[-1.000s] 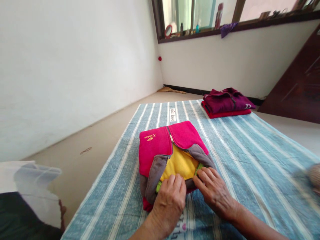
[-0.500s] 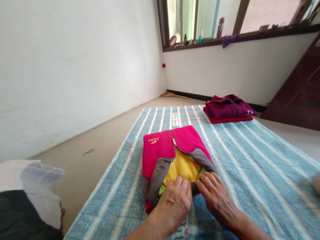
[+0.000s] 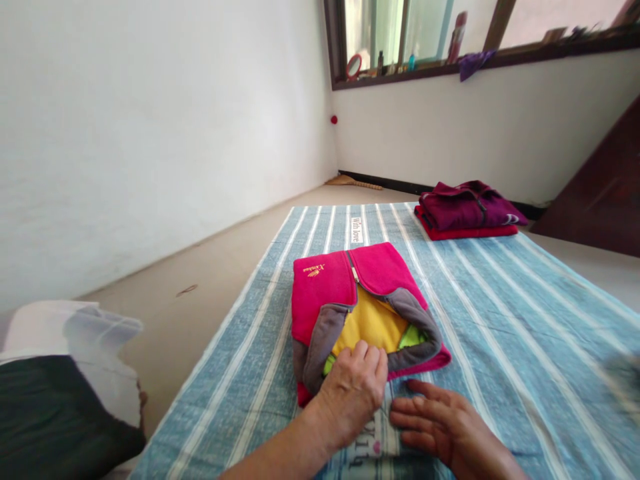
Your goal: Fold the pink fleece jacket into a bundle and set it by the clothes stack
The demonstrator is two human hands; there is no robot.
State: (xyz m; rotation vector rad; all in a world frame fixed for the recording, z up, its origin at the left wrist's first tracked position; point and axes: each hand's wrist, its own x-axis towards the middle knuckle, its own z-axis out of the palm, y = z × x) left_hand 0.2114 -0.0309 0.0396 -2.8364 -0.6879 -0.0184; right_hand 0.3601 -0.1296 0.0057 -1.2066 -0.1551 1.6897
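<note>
A folded pink zip-up jacket (image 3: 325, 287) with a grey collar and yellow lining lies on the bed in front of me. Gold lettering shows on its upper left, and bits of bright green lining show inside the neck. My left hand (image 3: 356, 380) is closed on the near edge of the grey collar, its fingertips tucked over the rim. Just below the jacket's near right edge, my right hand (image 3: 440, 423) is apart from the cloth, fingers stretched out with nothing in them.
A blue-and-white striped sheet (image 3: 260, 320) covers the bed. Folded maroon and red clothes (image 3: 465, 210) are stacked at the far right corner. White and dark green cloth (image 3: 55, 400) sits at the lower left. A broom (image 3: 353, 181) lies on the floor by the wall.
My right hand has let go of the collar and drawn back toward me, its fingers now straightened. My left hand keeps its hold. The view has shifted slightly.
</note>
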